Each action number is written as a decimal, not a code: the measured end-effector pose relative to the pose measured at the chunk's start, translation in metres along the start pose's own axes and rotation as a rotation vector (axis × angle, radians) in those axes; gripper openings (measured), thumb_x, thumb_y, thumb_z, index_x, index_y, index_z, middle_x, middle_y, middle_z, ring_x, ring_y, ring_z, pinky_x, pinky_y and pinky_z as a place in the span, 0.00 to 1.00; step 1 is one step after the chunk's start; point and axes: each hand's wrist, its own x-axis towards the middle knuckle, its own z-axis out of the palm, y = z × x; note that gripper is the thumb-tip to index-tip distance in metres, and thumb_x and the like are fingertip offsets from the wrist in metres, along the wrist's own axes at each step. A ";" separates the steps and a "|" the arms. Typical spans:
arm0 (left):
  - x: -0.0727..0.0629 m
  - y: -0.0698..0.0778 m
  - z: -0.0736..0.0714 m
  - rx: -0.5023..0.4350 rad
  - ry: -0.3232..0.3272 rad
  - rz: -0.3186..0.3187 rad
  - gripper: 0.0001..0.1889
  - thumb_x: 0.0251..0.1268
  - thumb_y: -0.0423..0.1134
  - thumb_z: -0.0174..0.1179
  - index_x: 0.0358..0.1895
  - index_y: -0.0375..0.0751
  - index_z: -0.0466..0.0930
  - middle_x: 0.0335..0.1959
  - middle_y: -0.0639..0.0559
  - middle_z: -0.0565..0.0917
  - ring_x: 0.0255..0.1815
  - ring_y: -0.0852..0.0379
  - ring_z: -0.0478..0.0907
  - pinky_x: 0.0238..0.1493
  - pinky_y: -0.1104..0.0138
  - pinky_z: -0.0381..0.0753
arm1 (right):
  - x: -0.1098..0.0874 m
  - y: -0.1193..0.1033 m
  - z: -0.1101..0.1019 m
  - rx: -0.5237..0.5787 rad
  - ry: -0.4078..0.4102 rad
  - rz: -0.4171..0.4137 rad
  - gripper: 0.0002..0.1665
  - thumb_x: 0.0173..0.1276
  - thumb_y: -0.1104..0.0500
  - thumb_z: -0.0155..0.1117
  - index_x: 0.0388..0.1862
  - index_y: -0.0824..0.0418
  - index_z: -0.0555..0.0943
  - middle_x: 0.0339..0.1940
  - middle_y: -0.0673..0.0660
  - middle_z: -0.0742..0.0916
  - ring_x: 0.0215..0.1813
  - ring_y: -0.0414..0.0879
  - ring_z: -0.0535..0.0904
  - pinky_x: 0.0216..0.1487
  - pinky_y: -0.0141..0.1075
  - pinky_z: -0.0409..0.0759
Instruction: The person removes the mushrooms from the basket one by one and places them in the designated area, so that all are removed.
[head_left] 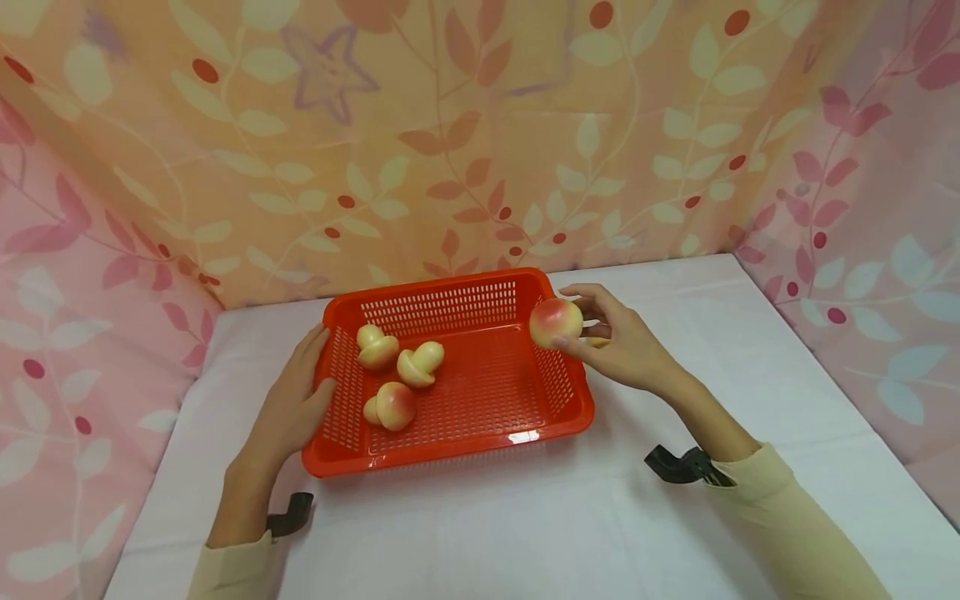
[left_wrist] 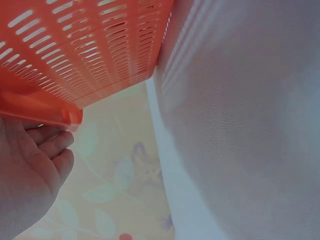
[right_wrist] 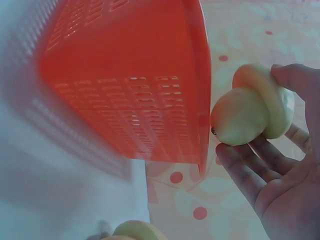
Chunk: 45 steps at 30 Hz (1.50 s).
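My right hand (head_left: 626,346) holds a toy mushroom (head_left: 555,323) with a red-blushed, pale yellow cap, above the right rim of the red plastic basket (head_left: 480,447). In the right wrist view the mushroom (right_wrist: 242,117) shows its rounded stem, held between thumb and fingers. My left hand (head_left: 288,408) grips the basket's left rim, thumb over the top; in the left wrist view its bent fingers (left_wrist: 55,145) sit under that rim. Three similar mushrooms lie inside on the left: one at the back (head_left: 377,350), one in the middle (head_left: 420,365) and one in front (head_left: 395,407).
Another pale mushroom (head_left: 597,342) lies beyond the basket's right side, mostly hidden behind my right hand. A white cloth (head_left: 510,525) covers the table. Patterned fabric (head_left: 480,142) stands behind it and along both sides. Dark wrist mounts (head_left: 678,465) stick out near the sleeves.
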 end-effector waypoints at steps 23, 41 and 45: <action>-0.001 -0.007 0.004 0.001 0.015 0.020 0.38 0.75 0.33 0.49 0.86 0.37 0.50 0.88 0.40 0.52 0.87 0.31 0.51 0.80 0.28 0.56 | -0.032 0.032 -0.025 -0.067 0.235 0.162 0.33 0.74 0.48 0.70 0.73 0.54 0.73 0.60 0.62 0.88 0.50 0.29 0.84 0.49 0.20 0.82; -0.002 -0.005 0.006 0.010 0.034 0.027 0.38 0.73 0.32 0.49 0.85 0.36 0.52 0.88 0.39 0.54 0.86 0.31 0.54 0.79 0.29 0.58 | -0.049 0.066 -0.068 -0.073 0.239 0.329 0.37 0.77 0.44 0.65 0.76 0.60 0.68 0.58 0.62 0.85 0.46 0.24 0.83 0.45 0.22 0.84; 0.000 -0.005 0.007 -0.002 0.036 0.033 0.38 0.73 0.32 0.49 0.85 0.37 0.52 0.88 0.40 0.54 0.86 0.31 0.54 0.78 0.28 0.58 | -0.050 0.073 -0.074 -0.080 0.245 0.364 0.40 0.77 0.41 0.65 0.77 0.62 0.67 0.61 0.67 0.84 0.44 0.22 0.82 0.45 0.22 0.84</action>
